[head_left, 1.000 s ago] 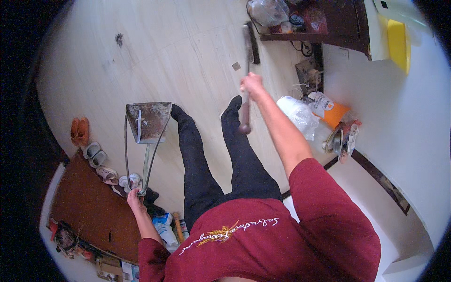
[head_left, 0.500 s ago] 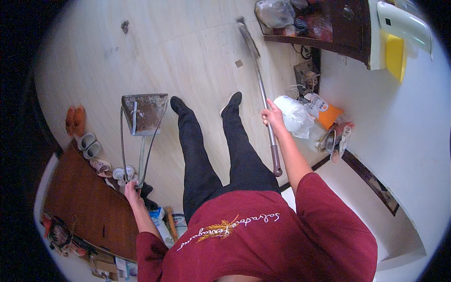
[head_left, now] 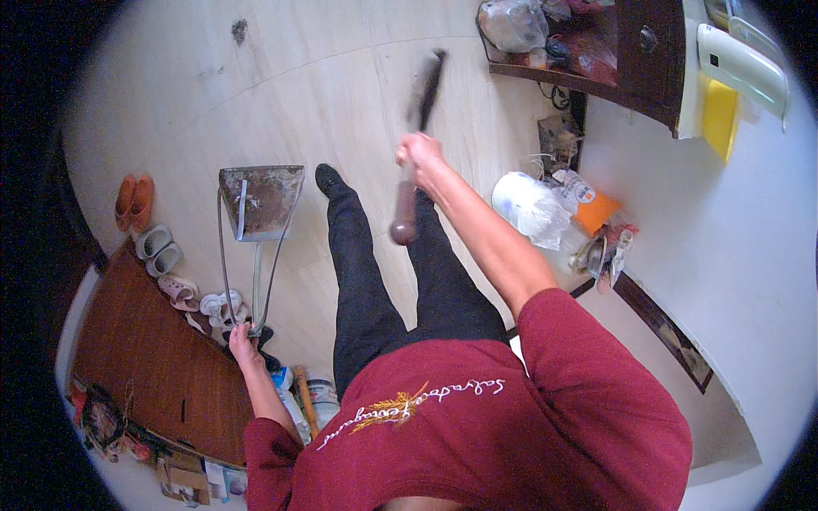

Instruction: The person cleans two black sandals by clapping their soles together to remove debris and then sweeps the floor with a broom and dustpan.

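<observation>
My left hand (head_left: 243,342) is closed round the top of the long handle of a worn metal dustpan (head_left: 266,203), whose stained pan rests on the floor to the left of my feet. In my right hand (head_left: 421,157) is a broom (head_left: 405,223), gripped along its handle and stretched out ahead of me. The brown end of the handle points back toward my legs. Beyond the hand, the dark broom head (head_left: 430,89) is smeared by motion. A dark clump of dirt (head_left: 239,31) lies on the floor at the far left.
Orange slippers (head_left: 133,203) and other shoes line the floor beside a brown wooden cabinet (head_left: 158,366) on the left. At right, a white plastic bag (head_left: 530,209) and an orange-and-white bag (head_left: 595,204) lie near the wall. A dark shelf (head_left: 558,78) holding bags juts in at upper right.
My right hand has swung the broom left and forward, in front of my legs, and its handle end has come over my right leg. The dustpan has barely moved.
</observation>
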The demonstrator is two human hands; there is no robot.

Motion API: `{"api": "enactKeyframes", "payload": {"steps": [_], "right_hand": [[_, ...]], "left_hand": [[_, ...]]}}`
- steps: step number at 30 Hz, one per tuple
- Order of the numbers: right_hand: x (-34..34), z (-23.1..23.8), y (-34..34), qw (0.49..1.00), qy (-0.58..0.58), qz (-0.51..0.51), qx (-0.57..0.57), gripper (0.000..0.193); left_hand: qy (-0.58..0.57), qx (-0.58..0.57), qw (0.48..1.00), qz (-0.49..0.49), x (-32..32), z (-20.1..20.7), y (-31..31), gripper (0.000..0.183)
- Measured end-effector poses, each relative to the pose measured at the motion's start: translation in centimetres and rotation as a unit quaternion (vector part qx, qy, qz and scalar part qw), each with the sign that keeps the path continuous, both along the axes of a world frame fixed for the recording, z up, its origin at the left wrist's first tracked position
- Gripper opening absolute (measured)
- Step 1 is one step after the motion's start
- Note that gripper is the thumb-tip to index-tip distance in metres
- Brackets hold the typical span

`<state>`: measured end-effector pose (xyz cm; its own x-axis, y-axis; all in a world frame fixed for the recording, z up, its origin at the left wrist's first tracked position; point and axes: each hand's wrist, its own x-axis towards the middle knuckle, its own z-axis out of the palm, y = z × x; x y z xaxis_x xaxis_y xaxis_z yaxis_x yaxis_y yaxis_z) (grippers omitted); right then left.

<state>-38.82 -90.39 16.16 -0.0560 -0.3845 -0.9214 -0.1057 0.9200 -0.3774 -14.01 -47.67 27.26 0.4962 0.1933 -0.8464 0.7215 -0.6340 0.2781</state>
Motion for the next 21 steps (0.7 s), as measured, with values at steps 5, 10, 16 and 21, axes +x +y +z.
{"api": "enactKeyframes", "payload": {"steps": [5, 10, 16, 21], "right_hand": [[6.9, 5.6, -4.7, 0.999, -0.032, 0.035, -0.016, 0.057], [4.1, 9.4, -1.4, 0.995, -0.031, 0.079, -0.05, 0.068], [-2.7, 10.8, 5.6, 0.998, 0.047, -0.037, 0.002, 0.066], [-7.7, 7.0, 6.0, 0.976, 0.027, -0.124, 0.179, 0.004]], "left_hand": [[0.009, 0.025, 1.0, -0.006, 0.3, -1.1, 0.1, 0.013], [-0.016, 0.032, 0.999, 0.017, 1.3, 1.0, -0.6, 0.011], [0.004, -0.01, 0.999, 0.04, 1.5, 0.9, 0.6, 0.008], [0.007, -0.043, 0.997, 0.058, 0.4, -1.0, 3.1, 0.007]]}}
